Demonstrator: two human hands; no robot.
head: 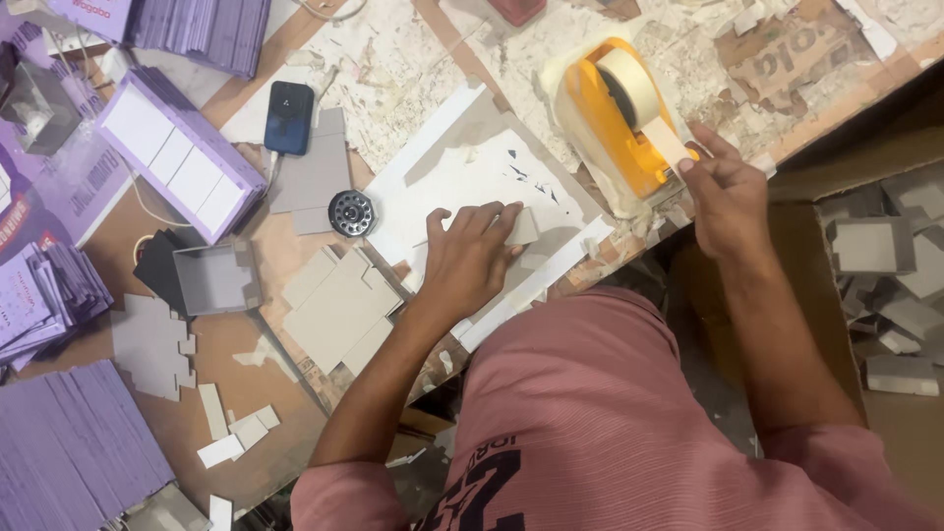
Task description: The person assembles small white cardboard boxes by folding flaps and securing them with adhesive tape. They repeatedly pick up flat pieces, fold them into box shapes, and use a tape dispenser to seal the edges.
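Two hands busy: left hand (pixel 470 254) flat, pressing grey card piece (pixel 522 228) mid-bench; right hand (pixel 726 192) pinching tape end (pixel 669 143) at orange dispenser (pixel 615 118). Tape not yet applied; flat blanks (pixel 339 307) wait.

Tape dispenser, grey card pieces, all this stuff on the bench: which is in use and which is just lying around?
In use:
right hand
orange tape dispenser
left hand
small grey card piece
white board

Lying about:
phone
round black speaker
purple stacks
flat grey box blank
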